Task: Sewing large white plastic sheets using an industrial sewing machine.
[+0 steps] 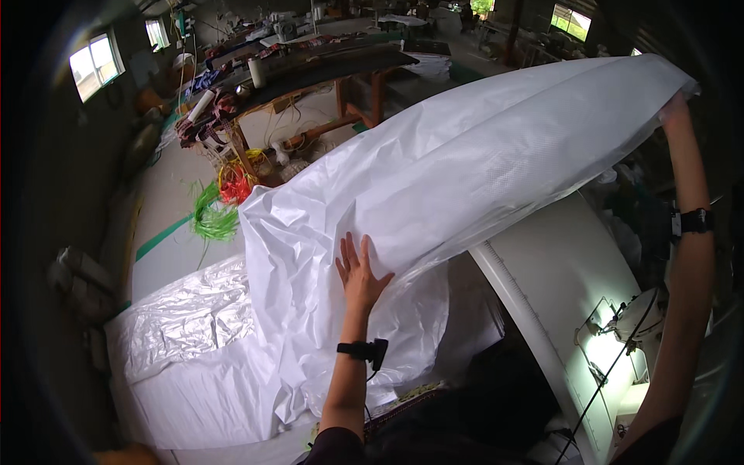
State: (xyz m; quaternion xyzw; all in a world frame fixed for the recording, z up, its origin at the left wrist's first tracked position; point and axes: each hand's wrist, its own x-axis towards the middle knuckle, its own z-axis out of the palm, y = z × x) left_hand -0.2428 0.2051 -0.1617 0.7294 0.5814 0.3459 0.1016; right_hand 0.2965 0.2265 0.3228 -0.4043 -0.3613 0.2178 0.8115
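Observation:
A large white woven plastic sheet [465, 155], maybe a sack, stretches from the middle up to the far right. My right hand [676, 115] grips its raised far-right end, the arm reaching high; part of the fingers is hidden by the sheet. Lower down, my left hand [361, 277] lies against the sheet with its fingers spread. Below and to the left the sheet falls in crumpled folds. It rests over a stack of white and shiny clear plastic [194, 310] at the lower left.
At the right stands a white worktable [542, 248] with a ruler along its edge and a lamp-lit machine [635, 318]. Green plastic strands [213, 217] and red ones [235, 186] hang near a dark-topped wooden table [310, 74] at the back left.

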